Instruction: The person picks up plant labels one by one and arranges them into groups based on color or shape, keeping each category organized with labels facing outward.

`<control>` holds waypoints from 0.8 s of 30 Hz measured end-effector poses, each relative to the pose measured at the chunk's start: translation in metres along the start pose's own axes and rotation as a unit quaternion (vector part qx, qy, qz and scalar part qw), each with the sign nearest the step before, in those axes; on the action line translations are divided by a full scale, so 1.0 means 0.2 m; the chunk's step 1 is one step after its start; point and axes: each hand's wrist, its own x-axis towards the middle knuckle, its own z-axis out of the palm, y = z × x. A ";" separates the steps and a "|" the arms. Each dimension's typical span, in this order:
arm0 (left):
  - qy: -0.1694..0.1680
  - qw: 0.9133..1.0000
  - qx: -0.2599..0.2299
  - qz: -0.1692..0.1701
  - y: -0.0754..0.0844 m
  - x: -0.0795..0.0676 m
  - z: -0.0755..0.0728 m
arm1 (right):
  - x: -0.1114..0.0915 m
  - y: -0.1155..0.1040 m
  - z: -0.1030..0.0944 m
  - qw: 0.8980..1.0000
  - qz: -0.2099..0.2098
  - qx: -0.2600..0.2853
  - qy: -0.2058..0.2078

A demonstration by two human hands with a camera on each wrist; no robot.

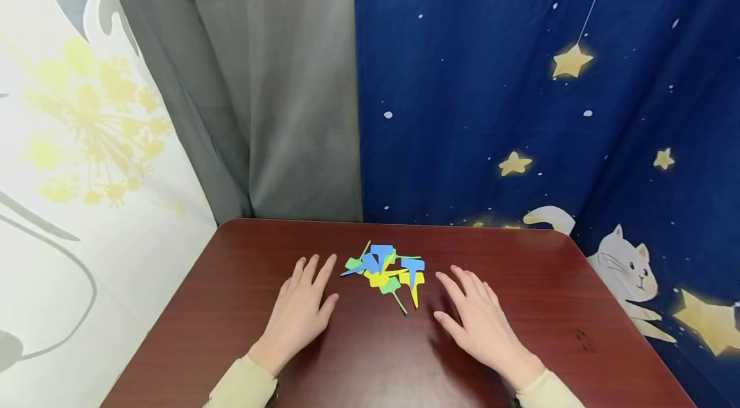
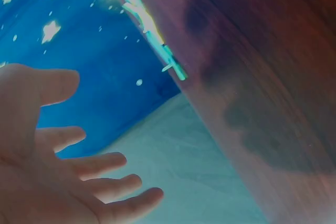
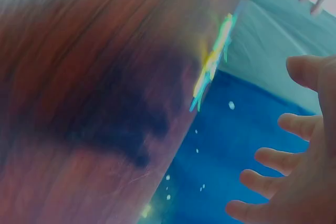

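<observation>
Several T-shaped plant labels lie in a loose, overlapping pile on the table: blue labels, yellow labels and green labels, each with a broad head and a narrow pointed stem. To the left of the pile is my left hand, palm down, fingers spread and holding nothing. My right hand mirrors it on the right, fingers spread, thumb toward the pile. Both wrist views show the palms and straight fingers apart from the table, with the pile seen edge-on in the distance.
The dark red wooden table has rounded far corners. Behind it hang a grey curtain and a blue curtain with stars and a cat. A white patterned cloth borders the left side. Shadows of the hands fall on the tabletop.
</observation>
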 end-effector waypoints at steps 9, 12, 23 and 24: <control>0.004 0.999 0.007 0.043 -0.02 0.13 0.10 | 0.06 0.01 0.02 0.996 -0.081 -0.039 -0.025; -0.003 0.999 0.003 0.054 -0.01 0.17 0.15 | 0.05 0.01 0.04 0.994 -0.096 -0.038 -0.042; -0.049 0.995 0.033 0.079 -0.04 0.26 0.28 | 0.00 0.03 0.11 0.981 -0.160 -0.048 -0.104; -0.056 0.995 0.035 0.079 -0.04 0.27 0.29 | -0.01 0.04 0.11 0.980 -0.160 -0.048 -0.105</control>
